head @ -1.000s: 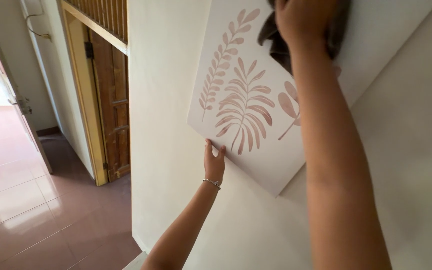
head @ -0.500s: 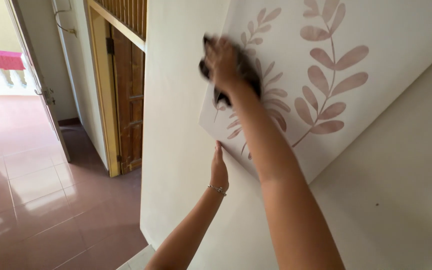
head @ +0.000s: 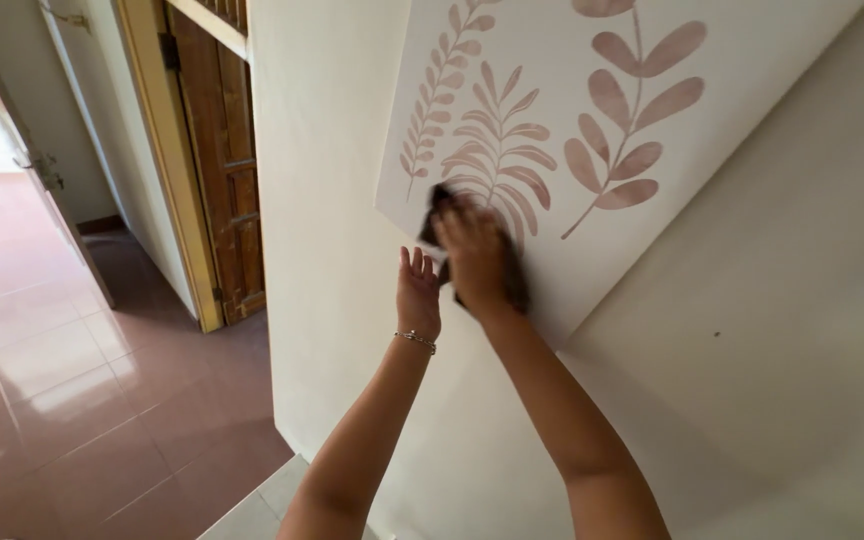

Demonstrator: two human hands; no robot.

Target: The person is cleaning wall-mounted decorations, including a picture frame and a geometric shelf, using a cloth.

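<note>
Pressing a dark cloth [head: 452, 240] against the lower corner of a white canvas print [head: 752, 60], a person's right hand [head: 479, 258] lies spread over the fabric, fingers bunched down on it so that most of the cloth is hidden beneath the palm. The canvas hangs tilted on a cream wall [head: 332, 200] and bears three pale pink leafy sprigs; the cloth sits just below the middle, fern-like sprig, near the canvas's bottom-left edge. The left hand [head: 418, 290], a thin bracelet [head: 417, 340] at its wrist, stands open and upright just beside the same corner, fingers straight and close together, its fingertips at the canvas's lower edge and its side almost touching the right hand; it grips nothing. Both bare forearms rise toward the canvas from the bottom of the view. Left of the canvas, past the wall's corner, a brown wooden door [head: 222, 170] stands in a yellowish frame, and glossy reddish floor tiles [head: 62, 400] stretch away below it toward a bright open doorway.
</note>
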